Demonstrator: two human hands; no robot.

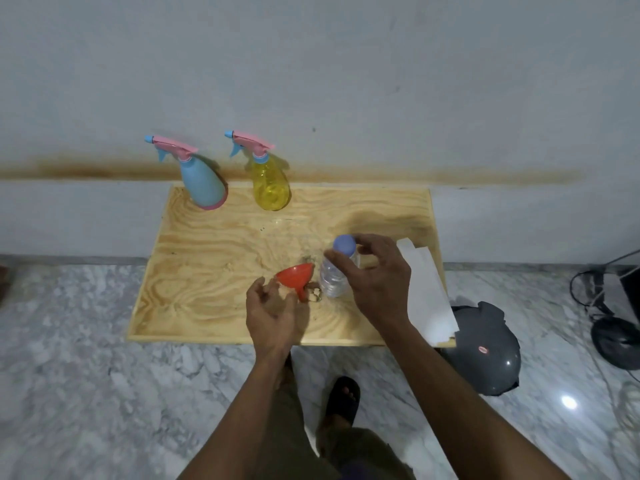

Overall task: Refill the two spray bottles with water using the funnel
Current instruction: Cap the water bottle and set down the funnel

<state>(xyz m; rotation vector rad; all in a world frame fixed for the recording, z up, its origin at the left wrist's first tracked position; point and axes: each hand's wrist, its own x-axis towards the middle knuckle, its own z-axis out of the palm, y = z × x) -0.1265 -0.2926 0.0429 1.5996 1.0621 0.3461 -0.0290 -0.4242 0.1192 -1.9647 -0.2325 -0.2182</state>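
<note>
On the plywood bench (pixel 214 258), the left hand (pixel 272 311) opens beside the red funnel (pixel 297 276). The right hand (pixel 375 278) curls loosely around a capped water bottle (pixel 337 268). A blue spray bottle (pixel 201 178) and a yellow spray bottle (pixel 268 178) stand at the wall.

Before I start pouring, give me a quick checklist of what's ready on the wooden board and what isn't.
1. Orange plastic funnel within reach: ok, lying on its side by the left hand, not gripped.
2. Clear water bottle with blue cap upright: ok, the right hand is open around it.
3. Water bottle's cap off: not ok, it is on.
4. Blue spray bottle with pink trigger opened: not ok, spray head on.
5. Yellow translucent spray bottle opened: not ok, spray head on.
6. Funnel seated in a spray bottle: not ok, both stand at the far edge of the plywood board.
</note>
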